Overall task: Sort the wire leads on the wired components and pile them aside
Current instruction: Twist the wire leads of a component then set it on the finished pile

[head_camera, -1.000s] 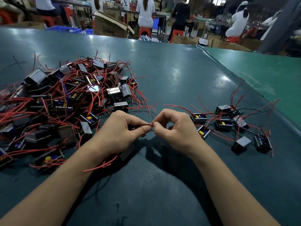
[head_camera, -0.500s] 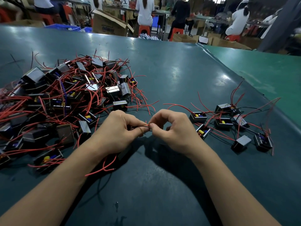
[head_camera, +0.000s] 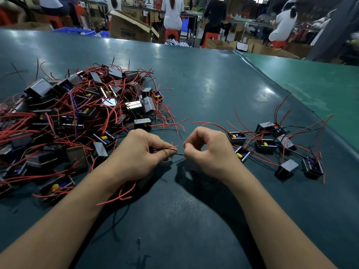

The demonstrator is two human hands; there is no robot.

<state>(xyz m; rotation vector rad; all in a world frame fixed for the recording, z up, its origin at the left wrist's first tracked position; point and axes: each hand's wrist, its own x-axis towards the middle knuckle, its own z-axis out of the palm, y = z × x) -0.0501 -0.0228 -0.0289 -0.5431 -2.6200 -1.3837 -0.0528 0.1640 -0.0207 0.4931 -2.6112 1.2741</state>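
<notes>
A big tangled heap of small black wired components (head_camera: 77,117) with red leads covers the left of the dark green table. A smaller group of several components (head_camera: 272,146) lies spread out at the right. At the table's middle, my left hand (head_camera: 139,156) pinches red lead tips and a thin black lead (head_camera: 179,153). My right hand (head_camera: 209,152) pinches the other end of that black lead, a short gap from the left. The component these leads belong to is mostly hidden under my left hand; red leads (head_camera: 118,197) trail out beneath the wrist.
The dark green table (head_camera: 194,84) stretches far ahead; a lighter green table (head_camera: 320,84) adjoins at the right. Beyond the far edge are cardboard boxes (head_camera: 130,30), blue crates, red stools and several seated people.
My hands have drawn slightly apart, and a short stretch of black lead now shows between the fingertips. The camera has shifted a little.
</notes>
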